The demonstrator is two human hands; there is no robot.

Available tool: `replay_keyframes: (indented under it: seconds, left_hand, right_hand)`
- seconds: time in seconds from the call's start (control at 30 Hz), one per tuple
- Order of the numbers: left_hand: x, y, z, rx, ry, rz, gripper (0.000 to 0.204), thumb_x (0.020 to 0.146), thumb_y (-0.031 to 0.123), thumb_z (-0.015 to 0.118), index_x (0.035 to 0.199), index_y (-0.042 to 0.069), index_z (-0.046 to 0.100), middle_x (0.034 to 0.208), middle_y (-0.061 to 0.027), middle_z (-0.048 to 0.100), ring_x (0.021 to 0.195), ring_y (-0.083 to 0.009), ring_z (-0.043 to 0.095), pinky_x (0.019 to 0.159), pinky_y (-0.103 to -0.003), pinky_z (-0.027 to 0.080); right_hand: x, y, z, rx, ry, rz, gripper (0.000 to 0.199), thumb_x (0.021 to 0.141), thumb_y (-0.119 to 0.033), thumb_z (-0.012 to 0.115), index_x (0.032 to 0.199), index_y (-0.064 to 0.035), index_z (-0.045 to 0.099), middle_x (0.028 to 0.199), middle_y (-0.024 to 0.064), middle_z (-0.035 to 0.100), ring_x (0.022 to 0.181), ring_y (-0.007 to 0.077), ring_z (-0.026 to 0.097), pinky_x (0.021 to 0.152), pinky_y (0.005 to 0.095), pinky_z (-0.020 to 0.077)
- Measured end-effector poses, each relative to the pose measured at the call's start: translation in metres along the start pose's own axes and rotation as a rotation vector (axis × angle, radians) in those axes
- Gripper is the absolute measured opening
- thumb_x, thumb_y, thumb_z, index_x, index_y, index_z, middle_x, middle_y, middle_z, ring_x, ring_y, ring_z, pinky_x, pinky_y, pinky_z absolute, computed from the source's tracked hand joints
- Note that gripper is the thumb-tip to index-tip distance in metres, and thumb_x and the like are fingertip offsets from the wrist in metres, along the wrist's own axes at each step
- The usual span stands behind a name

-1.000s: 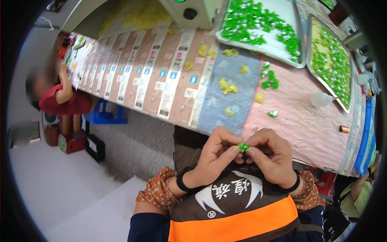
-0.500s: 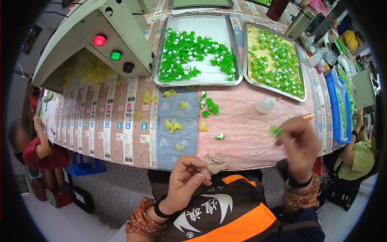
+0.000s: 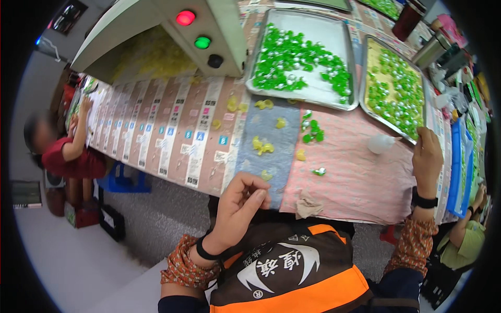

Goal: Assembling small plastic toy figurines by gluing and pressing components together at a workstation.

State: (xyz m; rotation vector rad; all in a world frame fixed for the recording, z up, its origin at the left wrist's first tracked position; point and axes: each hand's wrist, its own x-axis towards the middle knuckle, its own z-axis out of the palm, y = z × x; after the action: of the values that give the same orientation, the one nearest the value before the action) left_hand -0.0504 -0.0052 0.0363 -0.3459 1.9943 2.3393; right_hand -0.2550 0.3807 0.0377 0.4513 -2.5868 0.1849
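Note:
My left hand [image 3: 241, 211] hovers over the near table edge, by the blue cloth [image 3: 271, 141], its fingers curled toward the thumb. Nothing shows in it. At the near right corner of the right tray [image 3: 383, 123], my right hand [image 3: 429, 159] has its fingers drawn together; its fingertips hide whatever they may hold. Inside that tray lie many green pieces with white eyeball-like balls [image 3: 399, 83]. A single such green piece [image 3: 319, 171] rests on the pink cloth [image 3: 360, 195], near a small cluster of green pieces [image 3: 313, 130]. Yellow translucent curved pieces [image 3: 262, 145] are scattered on the blue cloth.
A white squeeze bottle [image 3: 381, 143] stands on the pink cloth near a crumpled rag [image 3: 309, 204]. Behind is a white-lined tray [image 3: 352, 96] of green pieces. A machine [image 3: 227, 36] with lit buttons occupies the left. A blue bin [image 3: 456, 172] stands right; co-workers sit at both sides.
My right hand has moved away from me to the right tray's near corner; the green piece it held is no longer visible. The view has swung left. My left hand stays curled near the table edge.

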Motion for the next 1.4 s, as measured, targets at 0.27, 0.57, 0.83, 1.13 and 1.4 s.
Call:
replay_keyframes:
  seconds: [0.27, 0.57, 0.83, 1.13, 1.4]
  left_hand:
    - [0.043, 0.014, -0.030, 0.319, 0.201, 0.125, 0.015, 0.099, 0.014, 0.061, 0.090, 0.001, 0.060, 0.075, 0.0006, 0.056, 0.069, -0.0059, 0.050, 0.063, -0.022, 0.042]
    - [0.077, 0.018, 0.008, 0.926, 0.096, 0.421, 0.007, 0.091, 0.013, 0.066, 0.092, 0.007, 0.063, 0.082, -0.0053, 0.062, 0.073, -0.0161, 0.060, 0.065, -0.030, 0.049]
    - [0.108, 0.018, 0.051, 1.403, -0.002, 0.577, 0.023, 0.081, 0.014, 0.070, 0.100, 0.009, 0.059, 0.092, -0.0080, 0.058, 0.093, -0.0269, 0.060, 0.070, -0.038, 0.051]
    - [0.118, 0.008, 0.050, 1.392, -0.050, 0.490, 0.026, 0.082, 0.014, 0.068, 0.106, 0.010, 0.058, 0.097, -0.0079, 0.058, 0.096, -0.0283, 0.060, 0.073, -0.040, 0.053]
    - [0.114, 0.016, 0.038, 1.276, 0.056, 0.501, 0.017, 0.085, 0.014, 0.066, 0.101, 0.012, 0.060, 0.096, -0.0075, 0.058, 0.094, -0.0298, 0.059, 0.073, -0.042, 0.052]
  right_hand:
    - [-0.008, -0.058, -0.006, 0.764, -0.263, 0.231, 0.042, 0.080, -0.003, 0.060, 0.122, -0.0064, 0.061, 0.103, -0.0010, 0.061, 0.088, 0.0127, 0.054, 0.075, 0.0257, 0.0435]
    - [-0.011, -0.054, 0.007, 0.942, -0.464, 0.290, 0.029, 0.088, -0.009, 0.065, 0.117, -0.0053, 0.058, 0.110, 0.0042, 0.063, 0.095, 0.0127, 0.057, 0.081, 0.0265, 0.0453]
    - [-0.011, -0.096, -0.039, 1.233, -0.438, 0.341, 0.027, 0.090, -0.011, 0.067, 0.112, -0.0022, 0.056, 0.109, 0.0080, 0.064, 0.095, 0.0112, 0.058, 0.084, 0.0264, 0.0465]
    - [-0.029, -0.119, -0.053, 1.363, -0.494, 0.452, 0.032, 0.091, -0.018, 0.069, 0.115, -0.0016, 0.056, 0.098, 0.0061, 0.065, 0.093, 0.0117, 0.061, 0.083, 0.0262, 0.0463]
    - [-0.037, -0.131, -0.047, 1.325, -0.580, 0.389, 0.029, 0.091, -0.021, 0.070, 0.109, -0.0027, 0.055, 0.092, 0.0041, 0.063, 0.087, 0.0104, 0.059, 0.078, 0.0262, 0.0476]
